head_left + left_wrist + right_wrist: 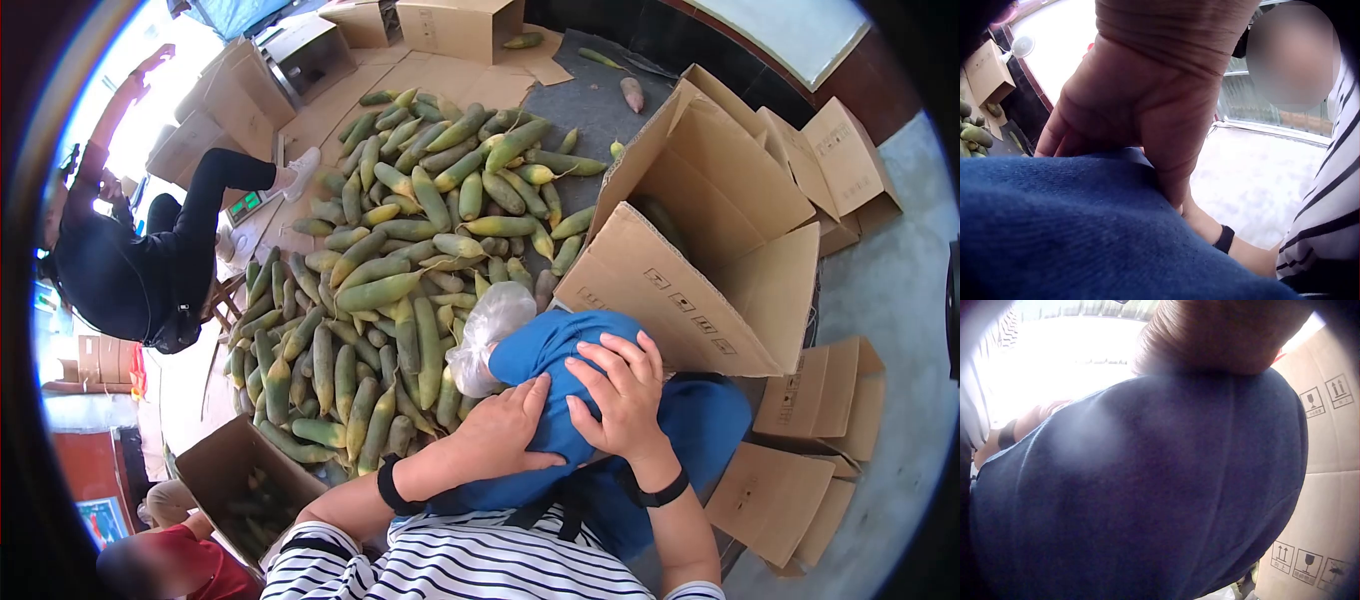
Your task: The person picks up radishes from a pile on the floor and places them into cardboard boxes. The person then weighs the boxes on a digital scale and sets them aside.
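Observation:
Both hands rest on the wearer's knee in blue cloth [560, 350]. The left hand [500, 432] lies on its near left side, thumb spread apart from the fingers; the left wrist view shows this hand [1141, 100] from close up against the cloth. On top, the right hand [622, 395] has its fingers spread and loosely bent. Neither hand holds an object. A clear plastic bag [495, 320] sits just beyond the knee, beside a big heap of green radishes [380, 290]. Close to the right hand stands an open cardboard box [690, 290], with a dark green shape inside.
At lower left, another open box [215, 470] contains several radishes, near a person in red [190, 560]. A person in black [120, 260] sits left of the heap, by a scale with a green display [245, 205]. More cartons [810, 400] line the right side.

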Available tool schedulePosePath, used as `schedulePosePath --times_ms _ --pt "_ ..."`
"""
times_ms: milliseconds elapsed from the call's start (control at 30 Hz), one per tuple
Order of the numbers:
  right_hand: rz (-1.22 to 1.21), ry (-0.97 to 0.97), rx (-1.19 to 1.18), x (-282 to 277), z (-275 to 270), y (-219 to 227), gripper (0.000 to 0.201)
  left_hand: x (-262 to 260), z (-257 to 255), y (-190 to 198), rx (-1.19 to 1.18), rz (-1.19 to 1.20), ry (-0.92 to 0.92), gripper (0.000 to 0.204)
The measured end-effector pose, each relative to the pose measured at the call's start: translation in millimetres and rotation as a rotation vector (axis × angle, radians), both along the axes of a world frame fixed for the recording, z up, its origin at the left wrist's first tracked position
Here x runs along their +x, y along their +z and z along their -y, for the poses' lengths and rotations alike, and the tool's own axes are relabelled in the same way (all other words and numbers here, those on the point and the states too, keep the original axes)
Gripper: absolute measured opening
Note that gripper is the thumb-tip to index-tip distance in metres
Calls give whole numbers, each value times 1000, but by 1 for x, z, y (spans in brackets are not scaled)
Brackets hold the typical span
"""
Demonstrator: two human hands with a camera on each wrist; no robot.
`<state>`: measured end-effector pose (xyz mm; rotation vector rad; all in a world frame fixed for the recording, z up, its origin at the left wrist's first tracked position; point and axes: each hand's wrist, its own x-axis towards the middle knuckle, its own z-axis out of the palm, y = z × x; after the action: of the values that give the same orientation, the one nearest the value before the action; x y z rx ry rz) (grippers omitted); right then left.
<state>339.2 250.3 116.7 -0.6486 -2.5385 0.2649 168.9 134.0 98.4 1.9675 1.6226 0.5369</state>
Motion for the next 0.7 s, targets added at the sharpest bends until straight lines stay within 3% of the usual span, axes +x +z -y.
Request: schedulePosePath --times_ms 700 --pt "-38 -18 -5 4 2 2 31 3 -2 5 -92 -3 -10 107"
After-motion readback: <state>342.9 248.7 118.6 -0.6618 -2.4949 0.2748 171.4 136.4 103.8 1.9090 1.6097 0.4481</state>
